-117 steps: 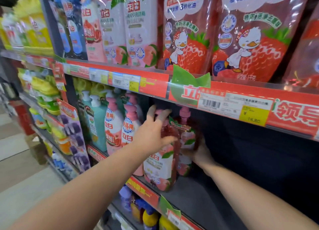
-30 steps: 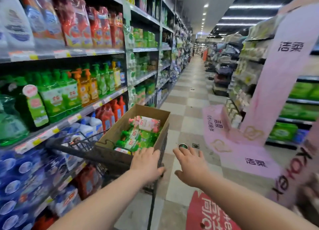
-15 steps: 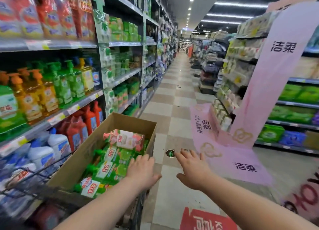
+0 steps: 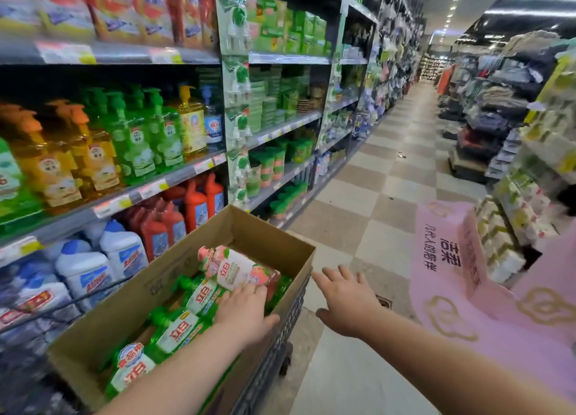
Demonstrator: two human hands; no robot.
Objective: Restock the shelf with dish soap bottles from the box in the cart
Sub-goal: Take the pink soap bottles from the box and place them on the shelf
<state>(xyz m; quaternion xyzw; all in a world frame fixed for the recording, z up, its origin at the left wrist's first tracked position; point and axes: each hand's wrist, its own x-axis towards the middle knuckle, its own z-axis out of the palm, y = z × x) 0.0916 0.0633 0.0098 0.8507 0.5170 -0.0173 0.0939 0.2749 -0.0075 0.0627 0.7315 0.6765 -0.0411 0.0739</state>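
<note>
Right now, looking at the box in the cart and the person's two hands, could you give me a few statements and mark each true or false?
1. The cardboard box holds green bottles and one pink bottle. True.
2. The pink bottle stands upright. False: it lies on its side on top of the green ones.
3. The left hand reaches into the box, by the pink bottle. True.
4. The right hand grips a bottle. False: it is open and empty, outside the box.
5. The box is closed. False: its top is open.
</note>
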